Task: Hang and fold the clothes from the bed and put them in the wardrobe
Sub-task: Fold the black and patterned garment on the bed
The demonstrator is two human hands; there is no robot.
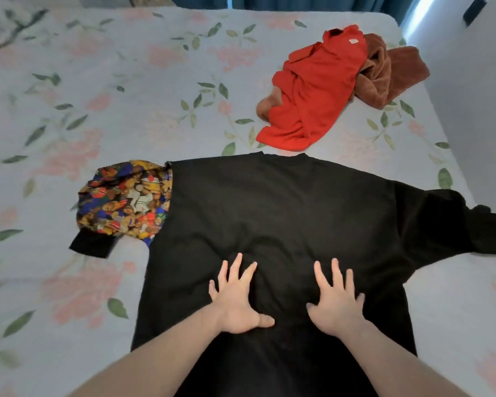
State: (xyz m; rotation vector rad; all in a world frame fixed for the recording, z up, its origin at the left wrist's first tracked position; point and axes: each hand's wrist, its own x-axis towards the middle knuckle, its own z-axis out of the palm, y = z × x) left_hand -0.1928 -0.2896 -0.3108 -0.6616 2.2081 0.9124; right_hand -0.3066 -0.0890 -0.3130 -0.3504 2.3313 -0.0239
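Your left hand (236,299) lies flat on the black shirt (284,219), fingers spread and straight, palm down, gripping nothing. Your right hand (337,303) does the same just beside it, fingers fanned out, pressing the cloth, nothing pinched. Both sit on the lower middle of the shirt, a small gap between them, thumbs pointing toward each other.

The black shirt is spread out back-up on the bed (98,110), neckline at the far end, hem toward you. Its right sleeve (455,222) stretches out toward the bed's right edge. Its left sleeve is a patterned sleeve (123,202), multicoloured print, bunched up, ending in a black cuff (93,243).

Beyond the neckline, near but apart from the shirt, a red garment (312,90) lies crumpled. A brown towel-like cloth (390,73) sits touching it on its right, partly under it. Bed sheet is pale with a pink flower and green leaf print. Dark teal curtain (298,1) at the far edge.
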